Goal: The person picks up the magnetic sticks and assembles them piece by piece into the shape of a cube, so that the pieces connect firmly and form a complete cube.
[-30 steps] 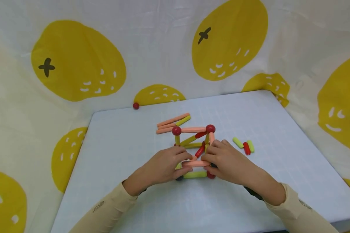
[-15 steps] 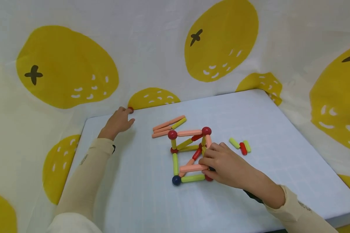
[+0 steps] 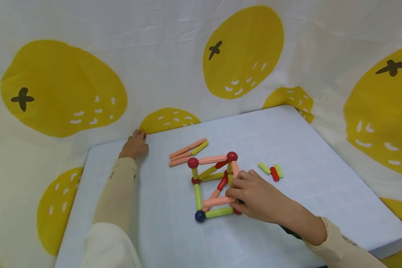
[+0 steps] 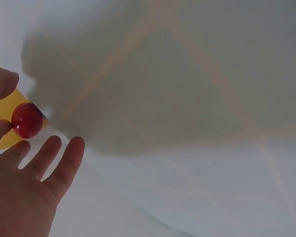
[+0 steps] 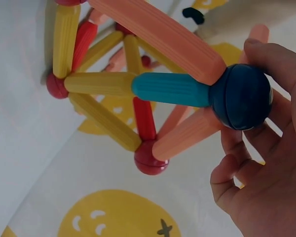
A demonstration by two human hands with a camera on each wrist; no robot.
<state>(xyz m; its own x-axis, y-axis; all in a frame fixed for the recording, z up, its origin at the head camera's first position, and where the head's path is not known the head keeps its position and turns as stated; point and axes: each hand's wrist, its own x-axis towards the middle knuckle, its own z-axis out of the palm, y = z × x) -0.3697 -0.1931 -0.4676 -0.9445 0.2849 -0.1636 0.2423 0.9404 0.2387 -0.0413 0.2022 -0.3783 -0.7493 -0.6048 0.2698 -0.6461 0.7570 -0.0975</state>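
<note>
At the table's back edge my left hand (image 3: 134,147) reaches a red ball (image 4: 27,120). In the left wrist view its fingers are spread loosely, one fingertip seems to meet the ball, and the thumb stays apart from it. My right hand (image 3: 258,197) holds a dark blue ball (image 5: 240,96) at one corner of a boxy frame of sticks and balls. A pink stick (image 3: 218,201) juts left from that corner, its free end above another dark blue ball (image 3: 200,216). Red balls (image 3: 193,162) join the upper pink stick (image 3: 213,159) and yellow sticks. My right hand hides part of the frame.
Behind the frame lie loose pink sticks (image 3: 187,148) and a yellow stick (image 3: 200,147). To its right are two short green sticks (image 3: 264,168) and a red stick (image 3: 274,174). A fruit-print cloth (image 3: 174,85) rises behind the white table (image 3: 167,223).
My left hand has left the frame's front and moved away to the red ball at the back edge. My right hand has kept its hold on the frame's corner. The head view has shifted somewhat.
</note>
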